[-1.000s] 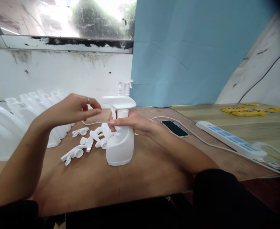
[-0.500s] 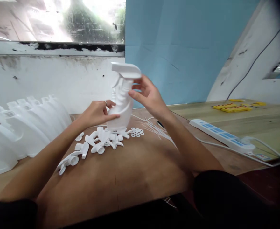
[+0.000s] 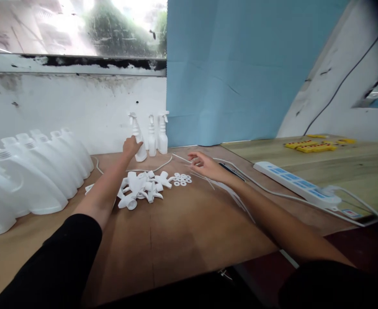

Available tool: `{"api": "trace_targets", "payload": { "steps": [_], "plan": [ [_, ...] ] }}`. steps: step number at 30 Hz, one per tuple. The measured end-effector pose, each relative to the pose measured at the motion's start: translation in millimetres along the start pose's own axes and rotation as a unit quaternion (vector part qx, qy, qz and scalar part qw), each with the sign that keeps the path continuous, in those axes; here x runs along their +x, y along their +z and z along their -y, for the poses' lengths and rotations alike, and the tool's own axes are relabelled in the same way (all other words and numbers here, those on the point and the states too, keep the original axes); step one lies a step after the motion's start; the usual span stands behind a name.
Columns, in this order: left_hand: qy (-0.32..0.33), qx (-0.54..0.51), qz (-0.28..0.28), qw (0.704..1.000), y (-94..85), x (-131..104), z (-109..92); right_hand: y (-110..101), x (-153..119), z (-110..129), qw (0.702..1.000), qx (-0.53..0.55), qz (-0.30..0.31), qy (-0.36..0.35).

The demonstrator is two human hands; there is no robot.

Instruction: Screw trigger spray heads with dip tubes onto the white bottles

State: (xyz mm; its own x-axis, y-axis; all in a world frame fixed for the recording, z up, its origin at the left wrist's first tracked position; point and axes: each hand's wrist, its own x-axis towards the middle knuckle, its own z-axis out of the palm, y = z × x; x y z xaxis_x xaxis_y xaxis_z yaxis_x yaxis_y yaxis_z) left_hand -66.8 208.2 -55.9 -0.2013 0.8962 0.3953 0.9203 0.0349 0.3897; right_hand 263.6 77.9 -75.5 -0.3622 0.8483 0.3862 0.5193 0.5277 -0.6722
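Observation:
A white spray bottle (image 3: 141,150) stands upright near the back wall, its trigger head turned to the left. Around its lower body is my left hand (image 3: 132,146), fingers partly hidden behind it. Just to its right stand two more white spray bottles (image 3: 162,137). My right hand (image 3: 205,165) hovers, fingers loosely apart and holding nothing, over thin white tubes (image 3: 213,184). Between the arms lies a heap of white trigger spray heads (image 3: 140,184), with small white ring washers (image 3: 182,179) beside it.
Along the left stand several white bottles (image 3: 44,171) without tops. A white power strip (image 3: 295,182) with its cable lies at the right. Yellow pieces (image 3: 314,146) rest on the wooden surface behind it. A dark, flat object (image 3: 230,169) lies beyond my right forearm.
My left hand has carried the spray bottle away from me, to the back beside two others. My right hand has let go of its head and moved lower, toward the tubes.

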Motion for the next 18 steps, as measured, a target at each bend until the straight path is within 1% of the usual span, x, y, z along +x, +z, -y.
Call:
{"api": "trace_targets", "payload": {
  "steps": [5, 9, 12, 18],
  "plan": [
    [-0.023, 0.002, 0.008, 1.0, 23.1, 12, -21, -10, -1, -5, 1.0, -0.006, -0.001, 0.025],
    [-0.033, -0.01, 0.014, 0.999, 33.6, 20, -34, -12, -5, -2, 0.999, -0.026, 0.006, 0.019],
    [-0.04, -0.019, 0.027, 0.999, 37.6, 26, -37, -13, -7, -3, 0.999, -0.05, 0.019, 0.005],
    [-0.06, -0.037, 0.067, 0.995, 46.1, 38, -35, -13, -7, -6, 0.996, -0.078, 0.051, -0.012]
  ]
}}
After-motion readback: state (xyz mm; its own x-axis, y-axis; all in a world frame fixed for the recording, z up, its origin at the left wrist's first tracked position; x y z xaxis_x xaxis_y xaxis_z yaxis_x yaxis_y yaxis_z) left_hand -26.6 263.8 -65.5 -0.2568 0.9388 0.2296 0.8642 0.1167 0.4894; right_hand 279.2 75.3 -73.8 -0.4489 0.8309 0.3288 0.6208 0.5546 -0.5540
